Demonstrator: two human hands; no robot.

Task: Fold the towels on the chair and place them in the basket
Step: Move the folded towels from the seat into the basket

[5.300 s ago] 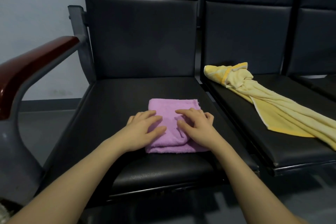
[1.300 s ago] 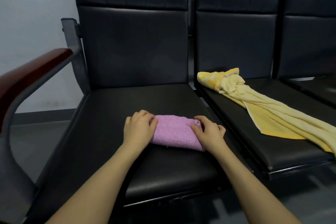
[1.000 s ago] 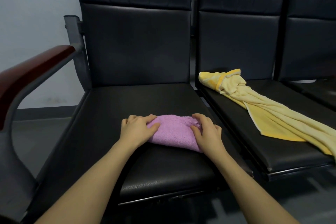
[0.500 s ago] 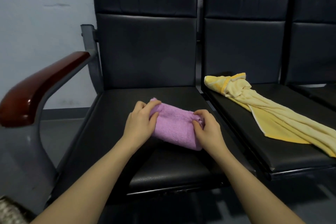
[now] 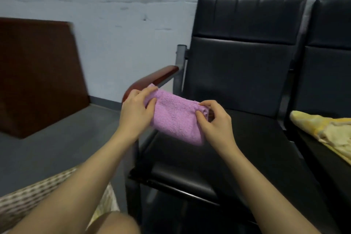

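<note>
**Folded purple towel held in mid-air by both hands**

At the centre of the frame a folded purple terry towel [image 5: 175, 118] is lifted clear of the seat — both hands grip it, one at each end. The left hand [image 5: 135, 111] wraps its fingers and thumb round the left end; the right hand [image 5: 215, 122] pinches the right end between thumb and curled fingers. Behind and below it stands the black padded chair [image 5: 237, 85] with its reddish-brown wooden armrest [image 5: 159, 78]. At the right edge a crumpled yellow towel [image 5: 322, 127] lies on the neighbouring black seat. In the lower left corner the pale woven wicker basket [image 5: 24, 197] shows partly — the left forearm crosses in front of it.
</note>
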